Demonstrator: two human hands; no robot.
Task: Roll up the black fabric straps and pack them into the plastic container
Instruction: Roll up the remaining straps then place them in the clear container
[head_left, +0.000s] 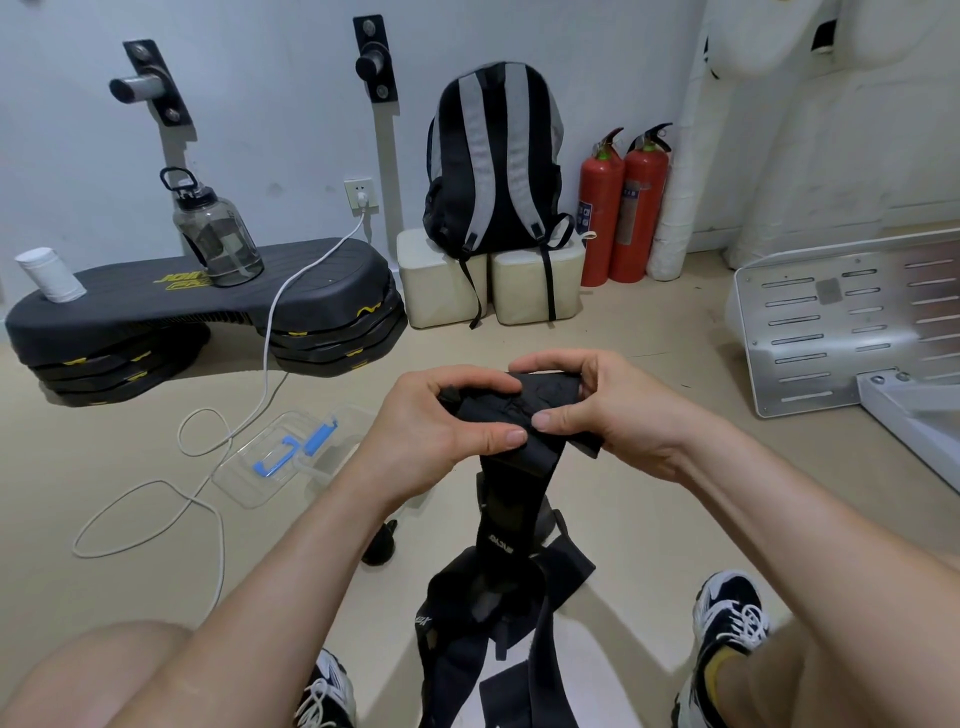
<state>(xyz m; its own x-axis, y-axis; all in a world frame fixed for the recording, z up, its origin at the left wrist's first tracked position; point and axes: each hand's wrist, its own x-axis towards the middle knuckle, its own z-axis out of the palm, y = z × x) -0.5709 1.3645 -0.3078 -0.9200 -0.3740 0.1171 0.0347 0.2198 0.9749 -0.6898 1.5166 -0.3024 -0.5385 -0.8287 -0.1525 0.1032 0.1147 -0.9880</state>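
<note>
Two-handed, grips one black fabric strap (524, 405) by its partly rolled upper end, raised in front of the knees. Pinches the roll's left side with the left hand (447, 421), thumb laid flat across the front, fingers curled over the top; clamps the right side with the right hand (613, 410), thumb pressed on the front just beside the left thumb, fingers wrapped round the back. Leaves the unrolled length hanging straight down from under both thumbs, white lettering on it, into a loose heap of more black straps (483, 613) on the floor below the wrists, between the two shoes (732, 618). Keeps clear of the plastic container (249, 483), transparent with blue clips, on the floor to the left of the left hand and beyond the left forearm, apart from the strap. Passes over a small dark bundle (382, 543) just right of the left forearm, too unclear to name. Beyond the hands: white cable (270, 332), black step platform (130, 312) with water bottle (218, 234), backpack (493, 161), two red fire extinguishers (623, 208).
</note>
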